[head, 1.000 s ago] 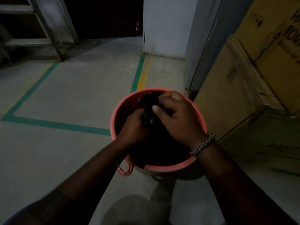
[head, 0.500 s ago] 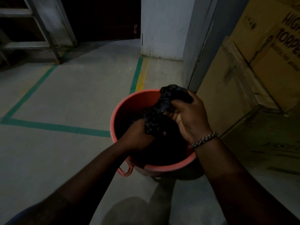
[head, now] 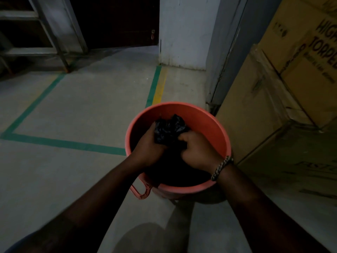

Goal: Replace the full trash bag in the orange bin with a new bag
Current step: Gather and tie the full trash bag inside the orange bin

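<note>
Grey concrete floor (head: 82, 115) fills most of what you see, marked with green tape lines (head: 63, 143) and one yellow stripe (head: 160, 86). On your right stand large cardboard boxes (head: 273, 99) with dark printed letters, one against the other. Further back, a white wall pillar (head: 182, 30) stands next to a dark doorway (head: 116, 21), and a metal frame (head: 51, 33) is at the far left.

The orange bin (head: 209, 115) stands on the floor directly in front of you, just beside the boxes, and its inside is dark. Both your hands are inside its opening. Your left hand (head: 148, 148) is clenched around the left side of a bunched black trash bag (head: 168, 129). Your right hand (head: 197, 150) grasps the same bunch from the right, with the fingers curled into the plastic. The crumpled top of the bag sticks up between the two hands, in front of the far inner wall of the bin. The rest of the bag goes down into the dark, where it cannot be seen clearly.

An orange handle (head: 141, 190) hangs at the near left side of the bin. A braided bracelet (head: 220, 168) is on your right wrist.
</note>
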Motion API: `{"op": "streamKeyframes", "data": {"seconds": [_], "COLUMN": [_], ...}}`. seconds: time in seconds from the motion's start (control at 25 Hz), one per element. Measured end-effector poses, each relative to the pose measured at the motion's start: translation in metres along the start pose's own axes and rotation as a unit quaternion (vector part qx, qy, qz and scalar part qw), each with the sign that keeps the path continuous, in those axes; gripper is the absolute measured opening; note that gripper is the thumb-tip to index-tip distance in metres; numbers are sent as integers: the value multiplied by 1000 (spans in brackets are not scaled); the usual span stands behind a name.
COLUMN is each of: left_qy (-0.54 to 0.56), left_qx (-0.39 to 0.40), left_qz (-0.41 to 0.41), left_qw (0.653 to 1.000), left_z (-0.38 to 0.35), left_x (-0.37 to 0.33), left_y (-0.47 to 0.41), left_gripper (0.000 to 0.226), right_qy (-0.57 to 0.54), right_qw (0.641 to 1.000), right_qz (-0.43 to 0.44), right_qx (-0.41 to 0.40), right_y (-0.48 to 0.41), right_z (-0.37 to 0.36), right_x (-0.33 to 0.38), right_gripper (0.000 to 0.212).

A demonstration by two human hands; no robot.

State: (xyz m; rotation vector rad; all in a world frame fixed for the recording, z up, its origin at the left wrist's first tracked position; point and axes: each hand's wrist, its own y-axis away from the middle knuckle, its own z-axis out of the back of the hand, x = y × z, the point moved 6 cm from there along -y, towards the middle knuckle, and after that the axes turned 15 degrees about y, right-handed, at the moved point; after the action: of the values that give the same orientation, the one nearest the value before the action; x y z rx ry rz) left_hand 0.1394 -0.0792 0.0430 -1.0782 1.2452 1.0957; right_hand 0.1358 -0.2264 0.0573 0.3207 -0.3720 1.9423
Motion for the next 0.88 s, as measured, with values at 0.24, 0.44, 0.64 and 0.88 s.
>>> {"op": "streamKeyframes", "data": {"seconds": [0.24,0.44,0.64,0.88], "left_qy": [-45,10,93,-45], "left_qx": [9,-20,6,-88], "left_qz": [17,50,52,-21], "left_qw": [999,999,994,995], "left_z": [0,-6,-6,27], "left_x": [-8,-14,-21,-5], "left_y": [6,7,6,-9], "left_gripper": [58,40,30,25], "right_qy": [-147,-64,-79,-365], "right_qw": [981,998,989,887], "right_qz": [-86,25,-72,-261], "right_qx": [-98,6,-105,-115], "right_y": [0,6,-2,-4], "right_z": [21,-11,9,8], "right_x": [-17,23,-4,-43], "right_gripper": [55,87,53,30]}}
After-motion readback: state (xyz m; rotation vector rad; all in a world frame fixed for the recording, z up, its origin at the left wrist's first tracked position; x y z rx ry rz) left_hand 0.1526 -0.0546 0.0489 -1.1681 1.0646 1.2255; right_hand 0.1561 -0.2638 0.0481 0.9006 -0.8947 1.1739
